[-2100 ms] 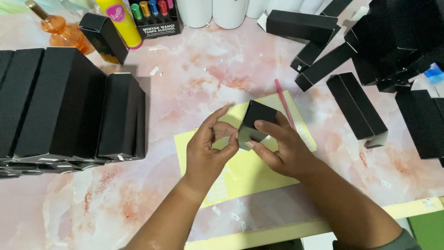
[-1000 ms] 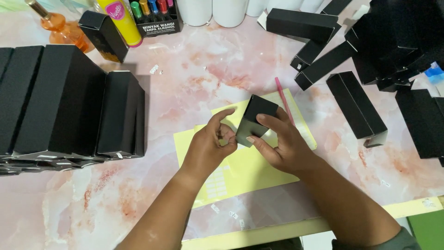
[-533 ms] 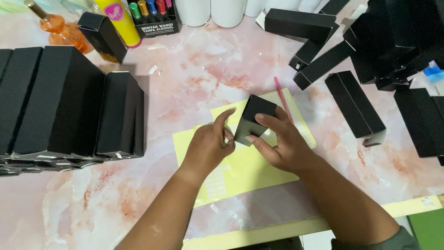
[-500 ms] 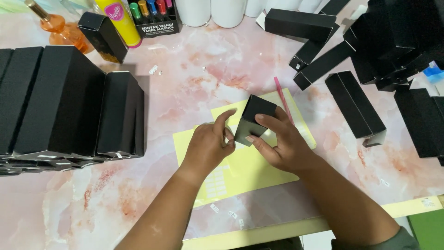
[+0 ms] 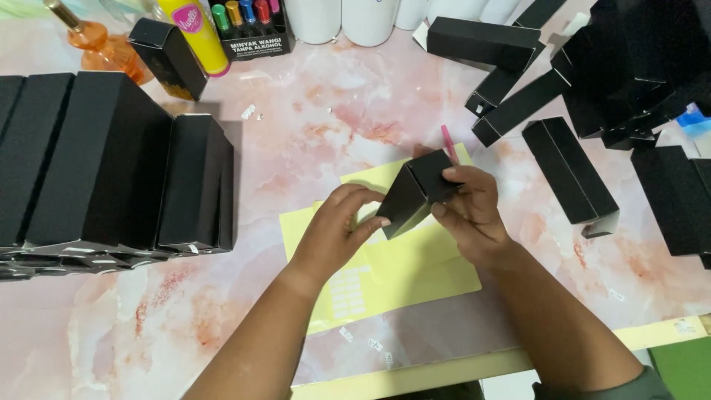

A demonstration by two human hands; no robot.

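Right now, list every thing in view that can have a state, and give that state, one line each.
small black box: held up tilted over the yellow sheet, end toward the camera.
left hand: fingertips on the box's lower corner.
right hand: gripping the box's right side.
yellow sheet: flat on the table.
pink pen: lying at the sheet's far edge.
black boxes at left: packed side by side.
orange bottle: capped.

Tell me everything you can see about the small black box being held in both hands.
The small black box is matte, looks like thin cardboard, and is long with a square end. It is held tilted above the yellow paper sheet on the pink marbled table. The right hand grips its upper end, thumb on top. The left hand touches its lower end with its fingertips. That end seems open.
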